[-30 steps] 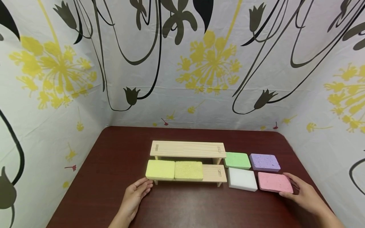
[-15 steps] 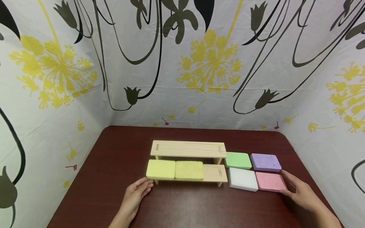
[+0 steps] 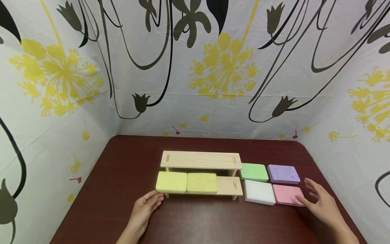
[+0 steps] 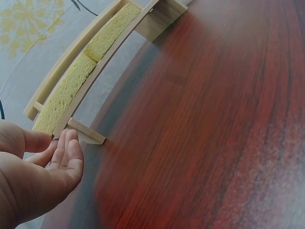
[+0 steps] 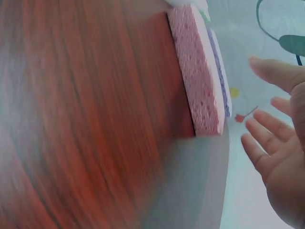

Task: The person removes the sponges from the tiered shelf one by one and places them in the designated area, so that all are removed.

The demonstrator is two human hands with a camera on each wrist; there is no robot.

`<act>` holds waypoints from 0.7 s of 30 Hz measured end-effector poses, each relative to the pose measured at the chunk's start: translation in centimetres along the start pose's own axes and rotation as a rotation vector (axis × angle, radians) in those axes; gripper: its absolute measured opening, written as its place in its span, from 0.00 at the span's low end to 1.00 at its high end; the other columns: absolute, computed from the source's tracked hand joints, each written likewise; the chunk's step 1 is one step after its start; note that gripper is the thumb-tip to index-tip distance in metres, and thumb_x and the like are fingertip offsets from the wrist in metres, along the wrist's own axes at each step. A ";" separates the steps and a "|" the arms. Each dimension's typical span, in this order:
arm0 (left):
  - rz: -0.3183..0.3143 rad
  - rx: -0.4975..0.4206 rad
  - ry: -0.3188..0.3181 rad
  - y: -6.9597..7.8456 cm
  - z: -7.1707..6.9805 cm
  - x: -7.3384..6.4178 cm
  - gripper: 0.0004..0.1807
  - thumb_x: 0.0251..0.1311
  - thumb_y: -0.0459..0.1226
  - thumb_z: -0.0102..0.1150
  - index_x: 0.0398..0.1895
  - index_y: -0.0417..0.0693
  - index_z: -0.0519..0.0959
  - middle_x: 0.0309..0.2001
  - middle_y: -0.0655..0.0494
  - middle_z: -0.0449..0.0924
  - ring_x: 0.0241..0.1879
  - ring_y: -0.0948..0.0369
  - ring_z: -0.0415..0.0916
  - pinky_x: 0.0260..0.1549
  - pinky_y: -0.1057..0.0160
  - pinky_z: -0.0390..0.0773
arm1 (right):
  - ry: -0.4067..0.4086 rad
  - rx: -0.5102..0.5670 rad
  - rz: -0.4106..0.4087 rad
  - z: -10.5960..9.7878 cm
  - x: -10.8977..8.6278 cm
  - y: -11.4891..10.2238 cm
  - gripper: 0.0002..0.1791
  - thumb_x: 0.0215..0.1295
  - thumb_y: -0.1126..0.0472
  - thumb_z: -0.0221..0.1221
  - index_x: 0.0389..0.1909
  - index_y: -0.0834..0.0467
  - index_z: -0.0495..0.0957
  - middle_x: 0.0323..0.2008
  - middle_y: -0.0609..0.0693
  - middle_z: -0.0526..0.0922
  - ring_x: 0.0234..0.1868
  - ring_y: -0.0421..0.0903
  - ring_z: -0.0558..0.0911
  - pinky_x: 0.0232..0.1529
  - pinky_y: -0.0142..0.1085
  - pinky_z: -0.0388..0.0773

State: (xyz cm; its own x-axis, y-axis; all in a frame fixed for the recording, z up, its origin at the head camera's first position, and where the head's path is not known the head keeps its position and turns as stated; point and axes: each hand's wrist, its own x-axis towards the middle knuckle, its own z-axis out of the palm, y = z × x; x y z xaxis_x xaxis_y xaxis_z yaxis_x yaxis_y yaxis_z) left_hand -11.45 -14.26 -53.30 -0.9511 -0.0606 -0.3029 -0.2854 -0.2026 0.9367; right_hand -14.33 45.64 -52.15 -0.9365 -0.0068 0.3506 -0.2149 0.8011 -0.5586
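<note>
A two-tier wooden shelf (image 3: 201,159) stands on the table, with two yellow sponges (image 3: 201,183) side by side on its lower board. At the lower board's left end my left hand (image 3: 142,210) pinches the corner, thumb and fingers meeting at the edge in the left wrist view. To the right of the shelf lie a green sponge (image 3: 254,171), a purple sponge (image 3: 283,174), a white sponge (image 3: 259,192) and a pink sponge (image 3: 286,195). My right hand (image 3: 324,205) is held with spread fingers just off the pink sponge's right side; the right wrist view shows a gap between them.
The dark red-brown table (image 3: 213,220) has a rounded far edge. Around it hangs a white cloth (image 3: 182,81) printed with flowers, close behind and at both sides.
The pink sponge has slid left until it lies close beside the white one. My right hand has let go of it and its fingers have spread. The left hand stays at the shelf.
</note>
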 end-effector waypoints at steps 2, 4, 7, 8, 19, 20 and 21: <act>-0.001 0.000 0.003 0.0 0.0 0.0 0.22 0.76 0.27 0.46 0.68 0.21 0.64 0.55 0.37 0.80 0.50 0.58 0.81 0.50 0.65 0.82 | 0.039 0.009 0.015 0.2 0.1 -0.5 0.43 0.49 0.62 0.78 0.65 0.70 0.70 0.56 0.71 0.77 0.49 0.09 0.62 0.43 0.07 0.63; -0.004 -0.001 0.005 -0.1 -0.1 0.0 0.22 0.76 0.27 0.46 0.68 0.21 0.64 0.54 0.37 0.80 0.50 0.58 0.81 0.50 0.66 0.82 | 0.068 0.020 0.023 0.5 0.3 -1.1 0.41 0.51 0.62 0.78 0.65 0.68 0.71 0.57 0.61 0.79 0.49 0.10 0.63 0.44 0.07 0.64; -0.005 -0.005 0.005 -0.1 -0.1 0.0 0.22 0.76 0.27 0.45 0.68 0.21 0.64 0.54 0.38 0.80 0.49 0.60 0.81 0.50 0.66 0.82 | 0.109 0.050 0.012 1.0 0.5 -2.1 0.39 0.51 0.64 0.77 0.64 0.67 0.72 0.55 0.40 0.77 0.49 0.12 0.66 0.45 0.08 0.66; -0.004 -0.006 0.005 -0.1 -0.1 0.1 0.22 0.76 0.27 0.45 0.68 0.21 0.63 0.54 0.38 0.80 0.48 0.61 0.81 0.50 0.66 0.82 | 0.117 0.061 0.005 1.2 0.7 -2.5 0.39 0.51 0.64 0.77 0.64 0.67 0.72 0.54 0.35 0.74 0.49 0.12 0.67 0.45 0.08 0.67; 0.004 -0.001 0.001 -0.1 -0.1 0.1 0.22 0.76 0.27 0.46 0.68 0.21 0.64 0.55 0.37 0.79 0.49 0.61 0.81 0.51 0.65 0.82 | 0.087 0.141 -0.014 2.9 1.4 -6.0 0.34 0.54 0.65 0.75 0.62 0.66 0.75 0.51 0.28 0.76 0.49 0.18 0.73 0.49 0.10 0.64; 0.004 0.000 0.001 -0.1 -0.1 0.1 0.22 0.76 0.27 0.46 0.68 0.21 0.64 0.55 0.37 0.79 0.49 0.61 0.81 0.51 0.65 0.82 | 0.082 0.144 -0.014 3.1 1.4 -6.2 0.33 0.55 0.65 0.75 0.62 0.65 0.75 0.50 0.29 0.76 0.49 0.19 0.73 0.49 0.10 0.64; 0.004 0.001 0.001 -0.1 -0.1 0.1 0.22 0.76 0.27 0.46 0.68 0.21 0.64 0.55 0.37 0.79 0.49 0.61 0.81 0.51 0.65 0.82 | 0.078 0.147 -0.013 3.2 1.5 -6.4 0.33 0.55 0.64 0.75 0.62 0.64 0.75 0.50 0.29 0.77 0.49 0.19 0.74 0.49 0.10 0.64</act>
State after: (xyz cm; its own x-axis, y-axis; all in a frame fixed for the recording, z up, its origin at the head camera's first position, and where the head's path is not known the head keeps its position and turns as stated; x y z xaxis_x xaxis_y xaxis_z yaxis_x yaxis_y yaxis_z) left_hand -11.49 -14.31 -53.40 -0.9521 -0.0628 -0.2993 -0.2816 -0.2015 0.9381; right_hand -15.26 38.60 -50.51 -0.9102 0.0342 0.4127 -0.2706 0.7053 -0.6553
